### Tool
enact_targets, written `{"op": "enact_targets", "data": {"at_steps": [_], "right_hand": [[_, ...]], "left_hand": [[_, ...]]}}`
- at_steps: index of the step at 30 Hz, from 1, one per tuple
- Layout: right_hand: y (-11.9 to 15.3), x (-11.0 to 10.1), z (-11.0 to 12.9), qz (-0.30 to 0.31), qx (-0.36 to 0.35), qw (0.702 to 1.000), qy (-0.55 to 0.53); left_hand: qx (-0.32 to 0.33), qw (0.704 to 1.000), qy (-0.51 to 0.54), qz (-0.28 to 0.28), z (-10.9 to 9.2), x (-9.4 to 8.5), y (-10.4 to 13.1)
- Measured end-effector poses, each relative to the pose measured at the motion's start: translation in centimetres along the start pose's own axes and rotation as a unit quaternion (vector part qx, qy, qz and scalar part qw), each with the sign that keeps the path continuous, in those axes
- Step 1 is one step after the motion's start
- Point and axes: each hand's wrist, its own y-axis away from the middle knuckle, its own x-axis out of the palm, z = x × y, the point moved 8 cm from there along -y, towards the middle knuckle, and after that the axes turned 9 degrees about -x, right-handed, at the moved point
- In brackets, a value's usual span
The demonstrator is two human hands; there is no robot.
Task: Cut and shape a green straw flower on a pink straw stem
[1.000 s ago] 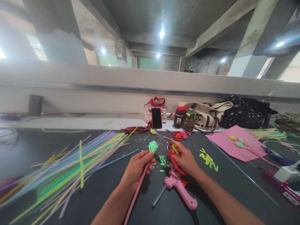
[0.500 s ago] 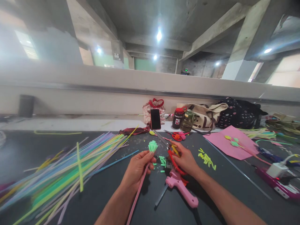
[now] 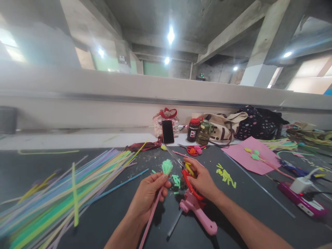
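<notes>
Between the thumb and fingers of my left hand (image 3: 151, 190) is a flower made of pipe cleaners, its mint-green head (image 3: 167, 166) upright above the fingertips and its long pink stem (image 3: 152, 218) running down toward me. My right hand (image 3: 201, 178) is closed round the red handles of a pair of scissors (image 3: 190, 183), whose blades point up and left, just right of the green head and apart from it. Short mint-green pieces (image 3: 176, 181) lie on the dark table beside my left fingertips. Below my right hand rests a pink glue gun (image 3: 198, 211) with a clear glue stick in its back.
Many long coloured pipe cleaners (image 3: 64, 193) spread over the left side. Yellow-green cut pieces (image 3: 226, 175), a pink sheet (image 3: 252, 155) with a finished flower and a purple power strip (image 3: 301, 199) lie right. At the back stand a phone (image 3: 167, 132), bottles (image 3: 194, 130) and bags.
The whole view has shifted slightly, with the table things appearing further left. Both hands keep their grips, and the scissors stay beside the green flower head.
</notes>
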Motion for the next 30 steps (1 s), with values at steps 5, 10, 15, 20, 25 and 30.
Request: {"op": "enact_targets", "data": {"at_steps": [5, 10, 15, 20, 25, 30], "right_hand": [[0.3, 0.4, 0.2, 0.017, 0.012, 1.0, 0.006], [0.3, 0.2, -0.4, 0.027, 0.025, 0.999, -0.016], [0.4, 0.1, -1.1, 0.03, 0.046, 0.998, -0.008], [0.6, 0.1, -1.4, 0.037, 0.064, 0.997, -0.035], [0.6, 0.1, -1.3, 0.017, 0.097, 0.992, -0.076], [0.8, 0.1, -0.5, -0.03, 0.159, 0.963, -0.214]], "left_hand": [[0.021, 1.0, -0.007, -0.022, -0.3, -0.2, 0.1], [0.037, 0.999, -0.007, -0.022, -0.2, -0.2, -0.1], [0.055, 0.998, 0.005, -0.031, -0.2, -0.6, -0.4], [0.066, 0.997, 0.016, -0.043, -0.5, -1.1, -0.5], [0.071, 0.997, 0.011, -0.041, -0.4, -1.2, -0.7], [0.03, 0.999, -0.009, 0.01, 0.7, 0.2, -0.6]]}}
